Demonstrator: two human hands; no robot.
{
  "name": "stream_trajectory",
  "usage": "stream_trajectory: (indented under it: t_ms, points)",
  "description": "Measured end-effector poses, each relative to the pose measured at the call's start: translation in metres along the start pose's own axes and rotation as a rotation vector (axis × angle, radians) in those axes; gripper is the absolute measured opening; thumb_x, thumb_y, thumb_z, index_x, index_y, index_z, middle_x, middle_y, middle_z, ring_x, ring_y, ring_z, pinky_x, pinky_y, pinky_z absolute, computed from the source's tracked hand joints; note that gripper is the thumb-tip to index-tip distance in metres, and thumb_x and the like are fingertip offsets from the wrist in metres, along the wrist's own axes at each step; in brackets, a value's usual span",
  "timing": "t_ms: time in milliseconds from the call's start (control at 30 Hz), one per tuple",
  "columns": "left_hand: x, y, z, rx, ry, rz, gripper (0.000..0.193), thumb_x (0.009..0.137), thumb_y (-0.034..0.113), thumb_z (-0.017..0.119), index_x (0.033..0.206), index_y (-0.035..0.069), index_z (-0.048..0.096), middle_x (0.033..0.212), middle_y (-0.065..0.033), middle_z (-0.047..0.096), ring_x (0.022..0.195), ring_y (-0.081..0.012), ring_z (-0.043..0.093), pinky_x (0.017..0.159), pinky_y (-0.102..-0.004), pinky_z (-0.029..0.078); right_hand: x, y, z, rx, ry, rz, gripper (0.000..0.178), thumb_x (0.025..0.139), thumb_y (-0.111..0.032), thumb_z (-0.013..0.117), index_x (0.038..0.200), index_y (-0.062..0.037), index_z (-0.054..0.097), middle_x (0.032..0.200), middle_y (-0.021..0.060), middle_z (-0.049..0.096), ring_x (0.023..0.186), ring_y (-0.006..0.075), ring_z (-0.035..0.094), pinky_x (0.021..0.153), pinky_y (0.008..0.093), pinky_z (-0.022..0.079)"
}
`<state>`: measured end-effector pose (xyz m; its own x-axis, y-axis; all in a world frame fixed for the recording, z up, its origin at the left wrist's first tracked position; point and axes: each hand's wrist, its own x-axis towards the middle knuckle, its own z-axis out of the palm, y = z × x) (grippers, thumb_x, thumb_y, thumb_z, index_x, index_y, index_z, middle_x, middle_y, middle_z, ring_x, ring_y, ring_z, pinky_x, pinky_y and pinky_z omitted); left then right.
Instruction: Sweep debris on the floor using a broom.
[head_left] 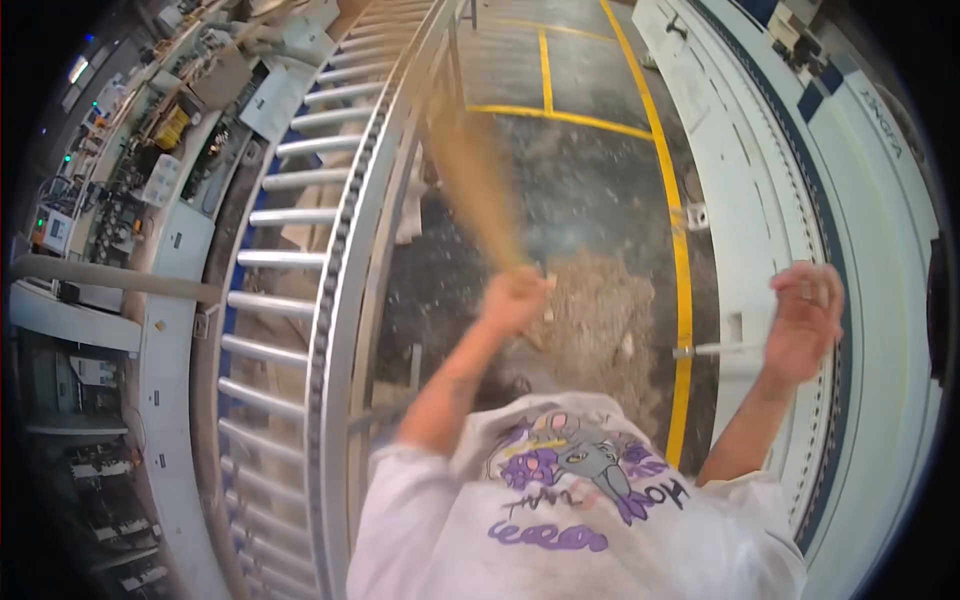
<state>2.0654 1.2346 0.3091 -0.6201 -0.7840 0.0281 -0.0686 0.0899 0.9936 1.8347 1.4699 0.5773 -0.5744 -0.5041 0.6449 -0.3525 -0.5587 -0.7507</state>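
Observation:
My left hand (515,300), in front of my chest, is closed around the lower end of a long tan strip (475,185). Motion smears the strip, so its material is unclear; it reaches up and away toward the roller conveyor (290,258). Raised beside the white machine (745,210) on the right is my right hand (803,322). Its fingers are slightly bent and apart, a little blurred, and nothing shows in them. A pale rod (725,348) sticks out from the machine's side near that hand.
Metal rollers and a chain run along the conveyor to my left. Beyond it stands a long machine with a grey hose (120,275). A brown patch of debris (600,320) covers the dark floor ahead of me. Yellow lines (680,290) mark the floor beside the white machine.

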Motion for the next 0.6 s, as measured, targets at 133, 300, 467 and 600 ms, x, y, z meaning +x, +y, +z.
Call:
stream_trajectory:
  t_ms: [133, 300, 467, 600]
  points:
    - [0.043, 0.087, -0.152, -0.404, -0.201, -0.045, 0.040, 0.098, 0.018, 0.059, 0.063, 0.008, 0.045, 0.057, 0.0003, 0.049, 0.042, -0.0110, 0.049, 0.032, -0.0265, 0.036, -0.022, 0.150, -0.012, 0.109, 0.058, 0.514, 0.041, 0.104, -0.037, 0.051, 0.126, -0.0028, 0.055, 0.103, 0.0108, 0.068, 0.091, 0.0199, 0.066, 0.079, 0.0342, 0.053]
    - [0.130, 0.178, -0.210, -0.502, -0.533, 0.291, 0.047, 0.097, 0.033, 0.064, 0.061, 0.008, 0.046, 0.048, 0.0000, 0.046, 0.041, -0.0125, 0.046, 0.039, -0.0285, 0.034, -0.134, 0.334, -0.015, -0.557, -0.437, 1.098, 0.033, 0.101, -0.034, 0.059, 0.118, -0.0055, 0.064, 0.095, 0.0085, 0.070, 0.082, 0.0206, 0.069, 0.072, 0.0362, 0.055]
    - [0.270, 0.169, -0.225, -0.497, -0.646, 0.194, 0.059, 0.095, 0.053, 0.065, 0.062, 0.008, 0.047, 0.048, -0.0016, 0.048, 0.040, -0.0128, 0.047, 0.042, -0.0285, 0.034, -0.241, 0.362, -0.086, -0.930, -0.819, 1.570, 0.036, 0.097, -0.036, 0.066, 0.109, -0.0027, 0.071, 0.086, 0.0096, 0.071, 0.082, 0.0190, 0.070, 0.070, 0.0337, 0.056]
    - [0.380, 0.150, -0.200, -0.421, -0.536, 0.121, 0.045, 0.099, 0.038, 0.064, 0.071, 0.005, 0.050, 0.054, -0.0073, 0.054, 0.043, -0.0158, 0.051, 0.048, -0.0305, 0.045, -0.197, 0.340, -0.062, -0.588, 0.246, 1.744, 0.029, 0.099, -0.033, 0.060, 0.098, -0.0054, 0.070, 0.077, 0.0074, 0.069, 0.067, 0.0190, 0.066, 0.059, 0.0338, 0.053]
